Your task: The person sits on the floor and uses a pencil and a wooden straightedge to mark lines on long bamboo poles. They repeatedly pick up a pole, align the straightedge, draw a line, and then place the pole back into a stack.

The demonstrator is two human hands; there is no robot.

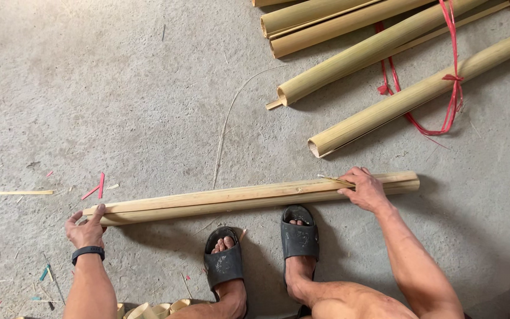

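Head view, looking down at a grey concrete floor (119,106). A long pale yellow roll of split bamboo sheet (249,197) lies across the floor just ahead of the person's feet, running from 9 o'clock to 3 o'clock with its right end slightly farther away. The left hand (85,230), with a black band (88,253) on its wrist, rests at the roll's left end: the thumb and forefinger are spread and pressed against the end of the roll, while the other fingers curl loosely; it touches rather than encloses the roll. The right hand (364,189) lies on top of the roll toward its right end, palm down, fingers (349,180) partly extended and pinching a thin pale sliver at the roll's upper edge. Two black slide sandals (261,251) stand side by side at 6 o'clock, toes just beside the roll. At 1 o'clock, well apart from the hands, lie several similar rolled bamboo sheets (373,50), some bound with red plastic string (453,77). A thin bamboo strip (13,192) and small red scraps (97,188) lie at 9 o'clock.
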